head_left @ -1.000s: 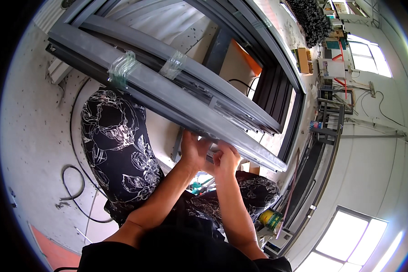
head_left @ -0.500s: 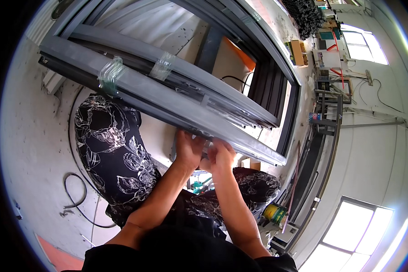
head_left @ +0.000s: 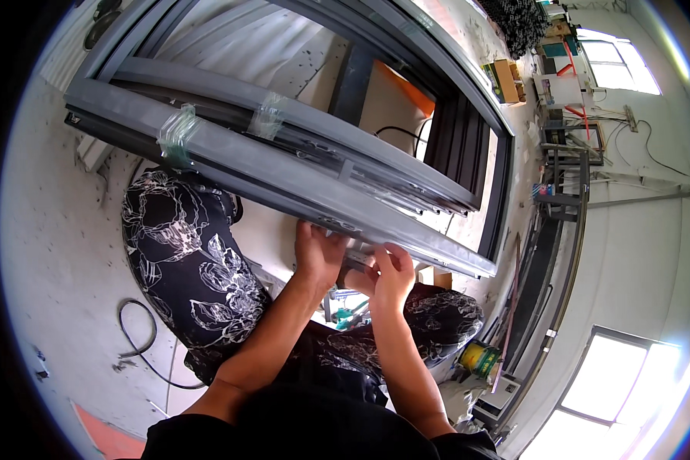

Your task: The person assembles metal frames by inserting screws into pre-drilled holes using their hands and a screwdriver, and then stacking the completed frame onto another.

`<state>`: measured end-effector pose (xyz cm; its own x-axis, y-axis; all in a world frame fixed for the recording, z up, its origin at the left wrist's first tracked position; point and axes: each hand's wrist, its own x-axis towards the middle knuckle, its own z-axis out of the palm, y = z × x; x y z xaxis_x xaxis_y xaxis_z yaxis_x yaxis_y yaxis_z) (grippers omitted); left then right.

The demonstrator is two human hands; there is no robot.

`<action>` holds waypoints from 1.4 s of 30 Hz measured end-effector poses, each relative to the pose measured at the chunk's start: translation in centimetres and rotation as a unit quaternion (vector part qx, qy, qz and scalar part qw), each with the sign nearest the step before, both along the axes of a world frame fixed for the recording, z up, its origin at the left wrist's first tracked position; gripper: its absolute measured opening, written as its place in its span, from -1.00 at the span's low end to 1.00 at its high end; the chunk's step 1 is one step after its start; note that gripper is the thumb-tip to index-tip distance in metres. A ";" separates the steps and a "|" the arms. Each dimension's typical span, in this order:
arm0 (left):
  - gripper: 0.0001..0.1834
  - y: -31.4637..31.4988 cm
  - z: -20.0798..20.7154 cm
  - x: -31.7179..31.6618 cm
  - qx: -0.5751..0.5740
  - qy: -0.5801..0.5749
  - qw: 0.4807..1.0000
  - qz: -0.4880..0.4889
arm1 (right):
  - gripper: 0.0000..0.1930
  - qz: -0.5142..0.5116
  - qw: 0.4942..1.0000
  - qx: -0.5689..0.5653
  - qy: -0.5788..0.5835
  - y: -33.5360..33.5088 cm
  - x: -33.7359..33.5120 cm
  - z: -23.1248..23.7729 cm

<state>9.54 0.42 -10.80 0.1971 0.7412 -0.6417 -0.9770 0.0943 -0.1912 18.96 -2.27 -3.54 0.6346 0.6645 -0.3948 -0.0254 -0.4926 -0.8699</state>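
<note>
Left hand (head_left: 320,257) seemingly steadies the grey frame (head_left: 284,175) at its near edge, right hand (head_left: 391,282) alongside; both hands' opening and hold are unclear.

A framework (head_left: 284,172) spans upper centre, left hand (head_left: 320,254) and right hand (head_left: 393,277) at its lower edge. A window (head_left: 609,379) stands lower right.

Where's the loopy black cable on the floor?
In the head view, the loopy black cable lies at lower left on the pale floor, left of the patterned left trouser leg and away from the left hand by the grey frame.
</note>
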 end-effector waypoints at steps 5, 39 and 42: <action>-0.57 0.1 -0.1 -0.2 0.027 0.003 1.000 0.000 | -0.94 0.210 0.946 0.021 -0.244 -4.1 2.6 -3.2; -0.53 0.4 1.2 -1.1 0.036 0.015 0.998 -0.046 | -0.81 0.580 0.783 0.037 -0.222 -0.2 9.2 13.0; -0.53 0.3 0.8 -1.1 0.031 0.017 0.998 -0.044 | -0.83 0.563 0.761 0.120 -0.299 1.1 8.0 17.7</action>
